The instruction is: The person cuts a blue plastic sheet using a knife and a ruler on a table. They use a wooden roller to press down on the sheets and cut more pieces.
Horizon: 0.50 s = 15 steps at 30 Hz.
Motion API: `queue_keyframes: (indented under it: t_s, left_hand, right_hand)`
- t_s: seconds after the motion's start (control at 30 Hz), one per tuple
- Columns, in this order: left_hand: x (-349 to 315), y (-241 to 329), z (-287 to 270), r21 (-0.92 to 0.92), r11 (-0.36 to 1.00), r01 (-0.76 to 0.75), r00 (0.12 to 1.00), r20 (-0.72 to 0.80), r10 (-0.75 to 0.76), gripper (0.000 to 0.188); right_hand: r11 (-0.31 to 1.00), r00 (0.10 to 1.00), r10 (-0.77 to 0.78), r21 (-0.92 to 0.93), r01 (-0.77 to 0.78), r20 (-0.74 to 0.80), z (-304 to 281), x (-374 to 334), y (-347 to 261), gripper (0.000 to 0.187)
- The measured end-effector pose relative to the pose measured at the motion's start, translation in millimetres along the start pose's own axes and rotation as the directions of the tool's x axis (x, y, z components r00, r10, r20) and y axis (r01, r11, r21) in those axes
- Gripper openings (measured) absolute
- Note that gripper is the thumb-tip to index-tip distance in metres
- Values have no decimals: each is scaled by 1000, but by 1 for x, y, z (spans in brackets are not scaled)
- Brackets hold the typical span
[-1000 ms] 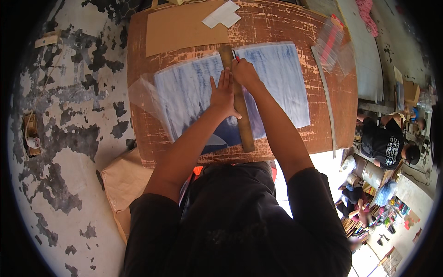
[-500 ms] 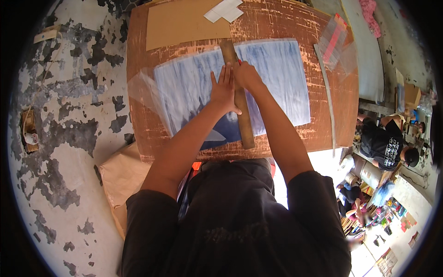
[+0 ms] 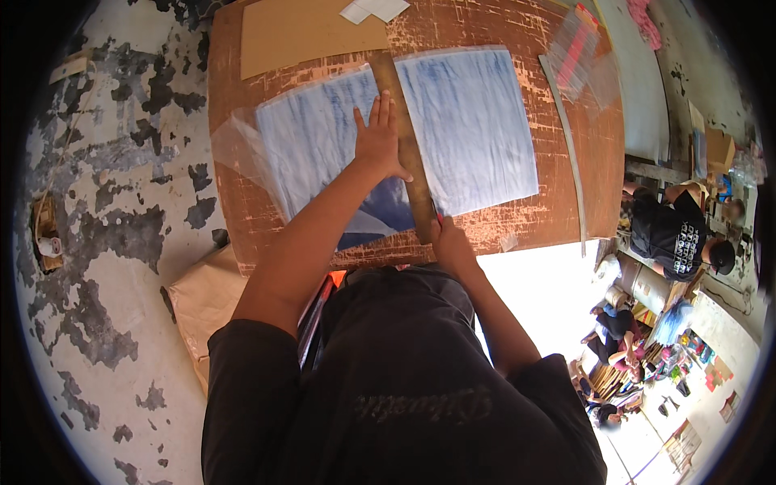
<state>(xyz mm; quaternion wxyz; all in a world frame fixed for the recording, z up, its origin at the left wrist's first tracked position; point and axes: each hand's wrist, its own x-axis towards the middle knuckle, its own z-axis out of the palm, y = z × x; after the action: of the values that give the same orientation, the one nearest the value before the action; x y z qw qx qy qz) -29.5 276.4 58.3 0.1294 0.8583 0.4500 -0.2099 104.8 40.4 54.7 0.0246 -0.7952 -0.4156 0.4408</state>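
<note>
A blue-and-white printed sheet [image 3: 469,129] lies on a scratched brown board [image 3: 559,212], with a long brown straightedge [image 3: 394,85] across it. My left hand [image 3: 378,147] presses flat on the straightedge and the sheet beside it, fingers spread. Near the board's front edge, my right hand [image 3: 455,249] is closed round a red utility knife [image 3: 439,220], mostly hidden by the fingers. Its dark tip sits by the straightedge's right side, at the sheet's near edge. Clear film [image 3: 242,145] sticks out at the sheet's left.
Brown cardboard [image 3: 311,36] and white paper pieces [image 3: 376,10] lie at the board's far side. A thin grey strip [image 3: 563,121] and a clear plastic packet [image 3: 575,52] are on the right. A peeling wall stands left; other people [image 3: 667,234] are at the far right.
My right hand has drawn the knife toward me along the straightedge, from near its far end to its near end. My left hand still presses down. The view has shifted slightly.
</note>
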Motion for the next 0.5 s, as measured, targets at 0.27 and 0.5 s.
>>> queue_keyframes:
  t_s: [0.27, 0.5]
  left_hand:
    - [4, 2, 2, 14, 1000, -22, 1000, -2, 22, 175]
    - [1, -2, 2, 28, 1000, -7, 1000, 21, 7, 172]
  right_hand:
    - [1000, 1000, -20, 14, 20, 14, 9, -46, 44, 46]
    - [939, 933, -342, -86, 334, -114, -95, 31, -60, 50]
